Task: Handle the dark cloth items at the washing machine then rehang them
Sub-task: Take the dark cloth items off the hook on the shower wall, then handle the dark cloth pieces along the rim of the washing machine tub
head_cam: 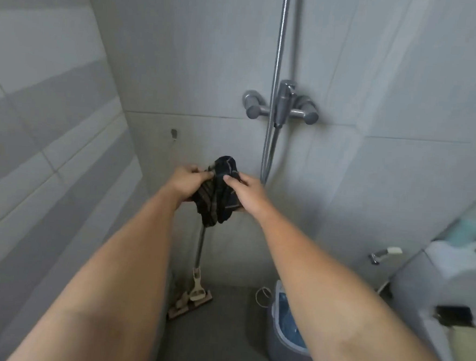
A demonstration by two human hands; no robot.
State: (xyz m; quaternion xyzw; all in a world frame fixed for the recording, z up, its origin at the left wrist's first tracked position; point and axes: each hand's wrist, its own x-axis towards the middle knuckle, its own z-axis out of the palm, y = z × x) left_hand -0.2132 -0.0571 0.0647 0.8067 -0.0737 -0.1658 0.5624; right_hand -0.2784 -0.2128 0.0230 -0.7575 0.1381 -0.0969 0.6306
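Note:
A bunch of dark cloth (219,198), partly striped, hangs at arm's length in front of the tiled wall. My left hand (187,183) pinches its upper left edge and holds the striped part underneath. My right hand (246,190) grips the cloth's right side, thumb on top. The cloth's top (226,162) rises above both hands and covers the upper end of a mop handle (199,248). I cannot tell whether it is one item or two.
A chrome shower mixer (281,106) and hose (273,98) are on the wall above right. A small wall hook (174,133) sits upper left of the cloth. The mop head (192,298) rests on the floor. A grey bucket (284,344) stands beside it; a white toilet (455,280) at right.

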